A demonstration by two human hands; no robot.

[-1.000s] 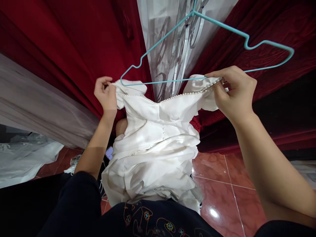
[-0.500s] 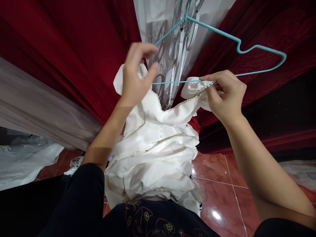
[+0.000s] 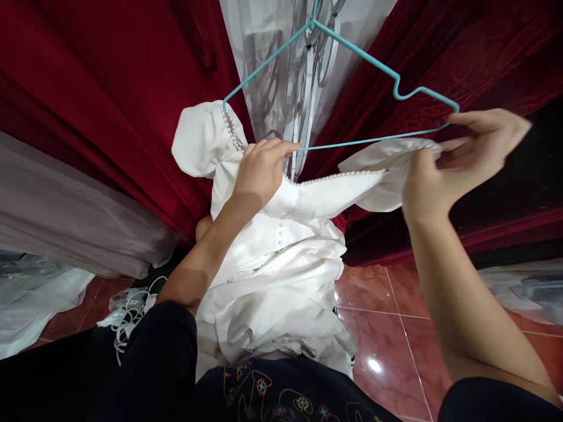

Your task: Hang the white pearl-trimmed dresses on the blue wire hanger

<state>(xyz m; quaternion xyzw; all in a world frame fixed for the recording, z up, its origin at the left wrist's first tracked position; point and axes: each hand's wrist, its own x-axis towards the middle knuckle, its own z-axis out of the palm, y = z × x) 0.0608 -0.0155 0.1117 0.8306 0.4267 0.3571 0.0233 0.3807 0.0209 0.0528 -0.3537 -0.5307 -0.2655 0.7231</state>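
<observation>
A white dress (image 3: pixel 308 202) with pearl-beaded neckline and puffed sleeves hangs down in front of me, its skirt bunched over my lap. The left sleeve's beaded edge lies over one end of a turquoise hanger (image 3: pixel 356 50). My left hand (image 3: pixel 261 173) is closed on the dress's neckline, its fingertips at the hanger's lower bar. My right hand (image 3: pixel 461 155) pinches the other sleeve's beaded edge and stretches it out to the right, fingers by the hanger's right end. That sleeve hangs below the hanger's bar.
Dark red curtains (image 3: pixel 109 76) hang on both sides, with white cloth and metal scrollwork (image 3: pixel 308 88) between them. Beige drapes (image 3: pixel 65 193) fall at left. A white cable (image 3: pixel 125 322) lies low at left. The floor has reddish tiles (image 3: pixel 373 328).
My left hand has come down from the left sleeve onto the neckline, and that sleeve now sits on the hanger. My right hand has pulled the other sleeve outward to the hanger's end.
</observation>
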